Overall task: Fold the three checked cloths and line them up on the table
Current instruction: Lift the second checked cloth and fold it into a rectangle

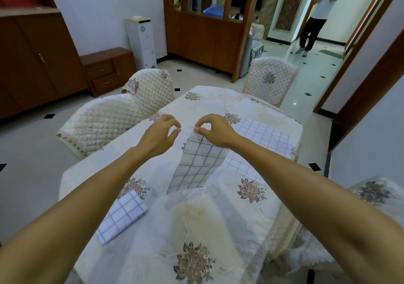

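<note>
A white checked cloth (196, 163) hangs in the air above the table, pinched at its top corner by my right hand (213, 130). My left hand (162, 134) hovers just left of that corner with fingers curled and apart, holding nothing. A second checked cloth (262, 137) lies spread flat on the table's right side, partly behind my right arm. A third checked cloth (122, 215) lies folded into a narrow rectangle near the table's left front.
The table (196, 229) wears a cream lace cover with floral patches. Quilted chairs stand at the left (100, 122), far left (150, 87), far right (270, 78) and near right (371, 194). A person stands in the far hallway (314, 19).
</note>
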